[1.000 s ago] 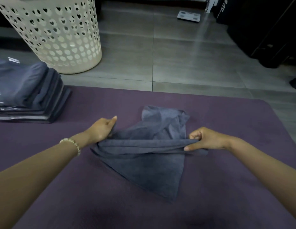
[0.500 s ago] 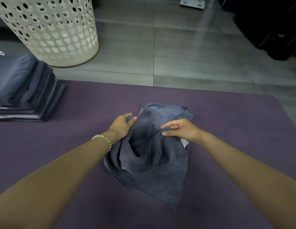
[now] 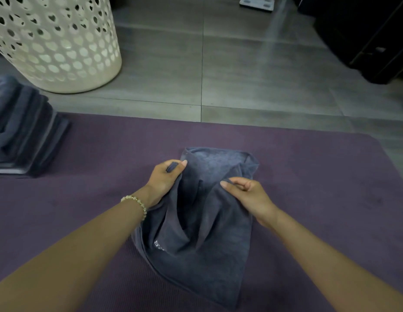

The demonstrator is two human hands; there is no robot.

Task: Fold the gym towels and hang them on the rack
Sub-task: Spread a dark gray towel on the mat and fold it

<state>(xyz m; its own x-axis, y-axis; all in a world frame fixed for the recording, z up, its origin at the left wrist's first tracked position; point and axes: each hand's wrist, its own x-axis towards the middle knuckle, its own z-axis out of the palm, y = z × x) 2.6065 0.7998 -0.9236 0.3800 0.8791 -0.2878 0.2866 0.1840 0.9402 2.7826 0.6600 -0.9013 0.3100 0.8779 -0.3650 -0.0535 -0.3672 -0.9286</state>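
Note:
A grey gym towel lies rumpled in the middle of the purple mat, with a small white logo near its left side. My left hand grips the towel's left edge, fingers curled round a bit of cloth. My right hand pinches the towel's right edge between thumb and fingers. The two hands are close together over the upper half of the towel, and the cloth sags in a deep fold between them. No rack is in view.
A stack of folded grey towels sits at the mat's left edge. A cream perforated laundry basket stands on the tiled floor behind it. Dark furniture fills the far right, and a bathroom scale lies at the top.
My hands were wide apart a second ago, holding a stretched fold. They have come together toward the towel's far end, carrying the cloth over itself, and the towel is now narrower.

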